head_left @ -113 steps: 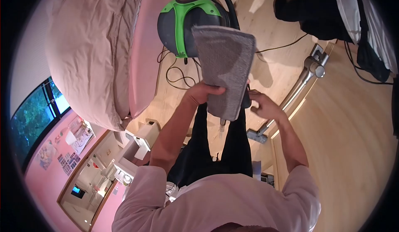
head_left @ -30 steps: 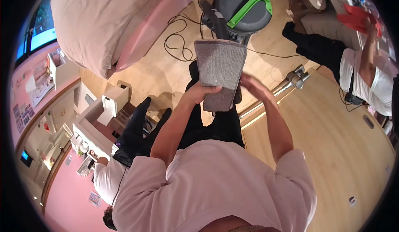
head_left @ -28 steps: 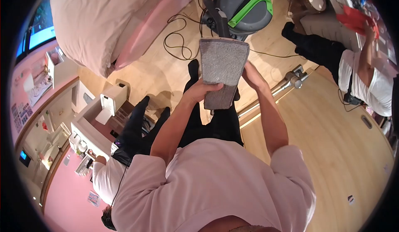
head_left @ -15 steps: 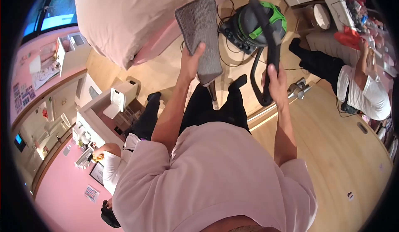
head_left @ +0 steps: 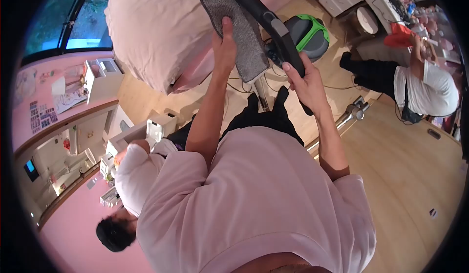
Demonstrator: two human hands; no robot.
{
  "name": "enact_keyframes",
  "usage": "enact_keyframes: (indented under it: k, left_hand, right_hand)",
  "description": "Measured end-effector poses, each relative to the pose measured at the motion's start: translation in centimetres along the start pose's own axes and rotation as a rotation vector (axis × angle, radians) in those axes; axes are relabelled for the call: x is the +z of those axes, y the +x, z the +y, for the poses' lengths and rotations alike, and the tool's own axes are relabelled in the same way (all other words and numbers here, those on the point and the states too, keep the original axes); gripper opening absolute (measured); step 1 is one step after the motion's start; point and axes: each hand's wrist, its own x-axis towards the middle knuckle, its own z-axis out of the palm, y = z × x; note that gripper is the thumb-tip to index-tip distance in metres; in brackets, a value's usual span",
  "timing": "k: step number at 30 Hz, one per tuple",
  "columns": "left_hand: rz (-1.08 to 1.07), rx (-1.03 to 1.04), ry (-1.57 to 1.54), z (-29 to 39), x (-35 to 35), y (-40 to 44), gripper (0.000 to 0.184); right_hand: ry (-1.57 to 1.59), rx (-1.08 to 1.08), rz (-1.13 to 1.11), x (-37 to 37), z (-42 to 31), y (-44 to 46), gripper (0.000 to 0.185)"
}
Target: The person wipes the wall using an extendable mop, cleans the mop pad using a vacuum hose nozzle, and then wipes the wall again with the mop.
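My left hand (head_left: 224, 50) is closed on the edge of a flat mop head (head_left: 246, 43) with a grey fabric pad, its thumb lying on the pad. The metal mop pole (head_left: 263, 93) points down toward the floor. In my right hand (head_left: 309, 85) is the black handle of a vacuum cleaner hose (head_left: 281, 33). The tube's open end lies over the upper right part of the pad; whether it touches cannot be told. Behind the handle stands the vacuum cleaner (head_left: 315, 43), dark with a green carry handle.
A bed with a pale pink cover (head_left: 146, 33) lies ahead to the left. Cables (head_left: 337, 87) run across the wooden floor. One person (head_left: 425, 85) stands at a cluttered desk on the right, holding something red (head_left: 398, 36). Another person (head_left: 139, 177) is close on my left.
The vacuum tube has swung left, from above the vacuum cleaner to over the mop pad. My right hand moved left with it. The mop head rose slightly in view.
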Motion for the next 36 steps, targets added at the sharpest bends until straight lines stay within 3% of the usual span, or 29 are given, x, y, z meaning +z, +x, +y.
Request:
enact_keyframes:
  k: [3, 7, 10, 12, 13, 15, 16, 23, 25, 27, 28, 33, 36]
  left_hand:
    - [0.056, -0.018, 0.047, 1.7, 1.0, -0.8, 0.063]
    - [0.124, 0.023, 0.086, 2.7, 2.9, -0.6, 0.055]
    - [0.008, -0.084, -0.093, 3.6, 3.5, -0.5, 0.041]
    - [0.054, -0.005, 0.186, 4.3, 3.9, -1.0, 0.032]
    - [0.058, 0.003, 0.198, 3.9, 3.7, -0.8, 0.032]
    - [0.118, 0.21, 0.155, 3.0, 3.1, 0.0, 0.029]
    - [0.129, 0.258, 0.271, 3.2, 2.8, 0.0, 0.026]
    - [0.252, 0.271, 0.348, 4.1, 0.9, -1.1, 0.033]
    - [0.482, 0.27, 0.556, 2.6, -3.6, 1.3, 0.036]
    - [0.567, 0.088, 0.326, 5.7, -2.8, -0.4, 0.041]
    - [0.408, 0.151, 0.119, 5.5, -2.8, -0.4, 0.046]
    - [0.217, 0.145, 0.187, 4.3, 2.8, -3.4, 0.045]
    - [0.159, 0.064, 0.028, 4.4, 5.4, -5.2, 0.041]
  right_hand:
    - [-0.05, -0.107, 0.004, -1.3, 2.9, -0.8, 0.045]
    - [-0.038, -0.088, -0.029, -2.9, 7.6, -1.8, 0.043]
    - [-0.077, -0.065, -0.056, -4.2, 8.5, -1.4, 0.042]
    - [-0.049, -0.07, -0.046, -4.8, 8.2, -1.3, 0.041]
    - [-0.036, -0.074, -0.029, -5.1, 8.1, -1.3, 0.04]
    - [0.012, -0.131, -0.026, -5.8, 8.5, -1.7, 0.039]
    - [0.042, -0.192, -0.06, -6.5, 8.5, -2.1, 0.039]
    - [-0.004, -0.475, -0.102, -9.4, 9.5, -1.5, 0.036]
    - [0.335, -0.163, -0.039, -11.6, 12.8, -2.1, 0.04]
    - [0.204, -0.23, 0.099, -12.8, 11.3, -1.7, 0.042]
    - [0.066, -0.29, 0.211, -12.6, 10.6, -1.0, 0.044]
    - [0.178, -0.33, -0.038, -5.1, 10.4, 5.6, 0.053]
    - [0.379, -0.254, -0.122, -1.9, 8.5, 7.0, 0.055]
